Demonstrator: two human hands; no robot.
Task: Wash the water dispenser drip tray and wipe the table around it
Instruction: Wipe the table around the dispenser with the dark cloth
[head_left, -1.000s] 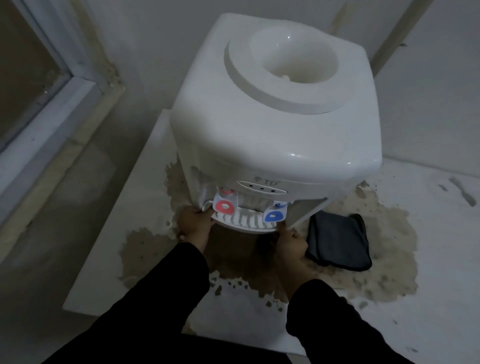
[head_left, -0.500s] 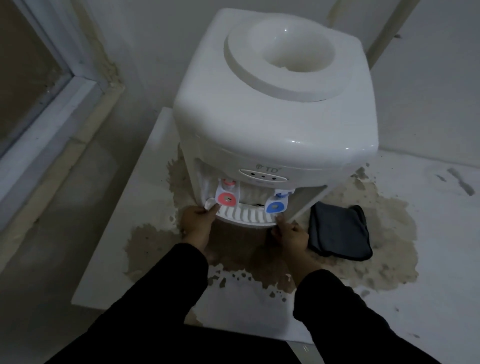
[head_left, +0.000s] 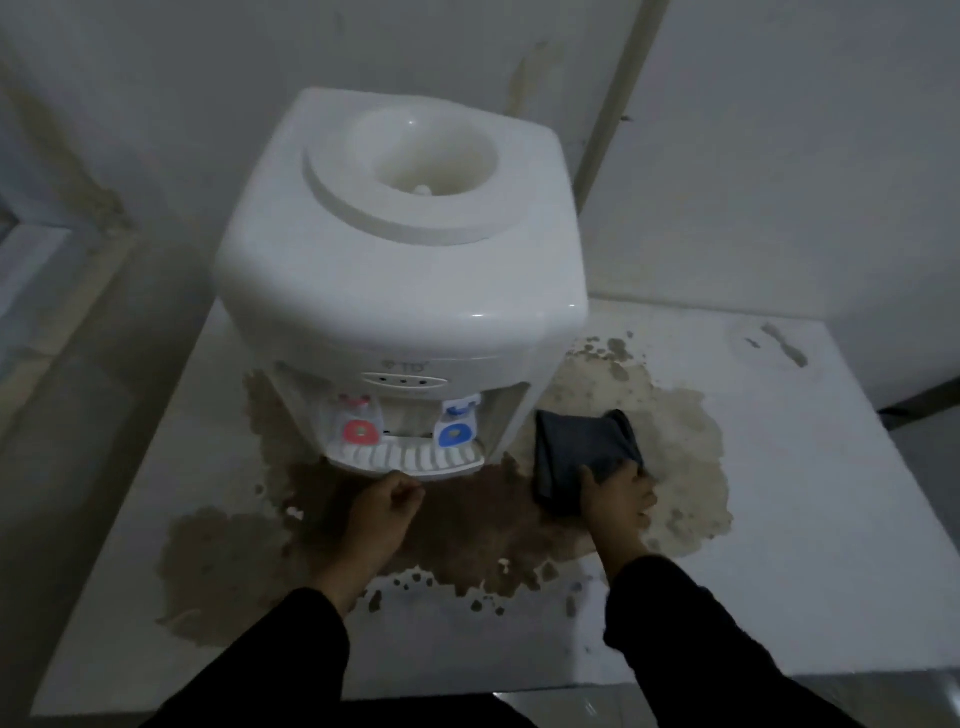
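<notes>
A white water dispenser (head_left: 400, 270) stands on a white table (head_left: 810, 545), with a red tap on the left and a blue tap on the right. Its slotted white drip tray (head_left: 410, 460) sits in place at the foot of the dispenser. My left hand (head_left: 387, 501) is curled just in front of the tray's front edge, touching or nearly touching it. A dark folded cloth (head_left: 582, 452) lies to the right of the dispenser. My right hand (head_left: 618, 496) rests on the cloth's near edge with fingers bent over it.
A wide brown dirty stain (head_left: 467, 540) spreads over the table in front of and beside the dispenser. Walls close in behind. A window frame (head_left: 31, 260) is at the left. The table's near edge runs just above my sleeves.
Both hands left the sides of the drip tray. The left now sits at its front middle; the right moved right onto the dark cloth. The camera pulled back and shifted.
</notes>
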